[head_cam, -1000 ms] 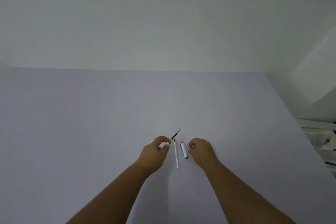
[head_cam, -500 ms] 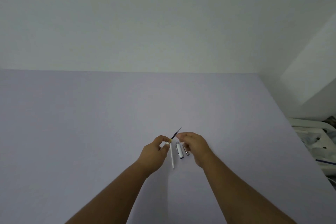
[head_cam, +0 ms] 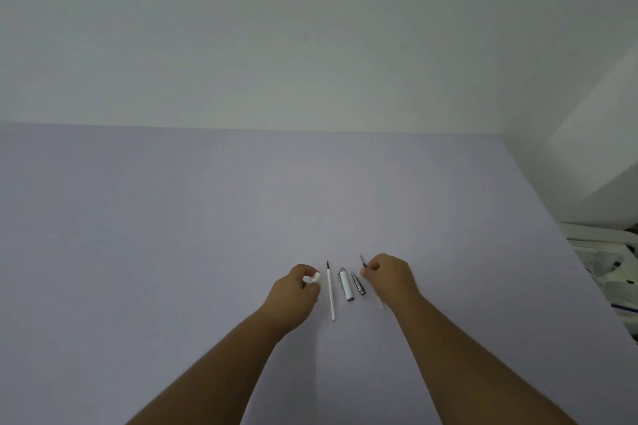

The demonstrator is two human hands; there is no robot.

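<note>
Pen parts lie on a pale lilac table [head_cam: 172, 252]. A thin white refill [head_cam: 330, 293] with a dark tip lies between my hands. Right of it rest a short white-and-silver pen barrel [head_cam: 346, 286] and a small dark tapered tip piece [head_cam: 358, 283]. My left hand [head_cam: 297, 293] pinches a small white piece [head_cam: 315, 277] between thumb and fingers. My right hand [head_cam: 390, 278] is curled round a second thin refill [head_cam: 362, 260], whose dark tip sticks out past the fingers and whose white end shows under the wrist.
A plain white wall rises behind the table's far edge. Beyond the table's right edge sits white plastic clutter [head_cam: 607, 262] with some dark items in it.
The dark-tipped refill has left my left hand, which now pinches only a small white piece. My right hand moved right and now grips a refill. My hands have drawn apart.
</note>
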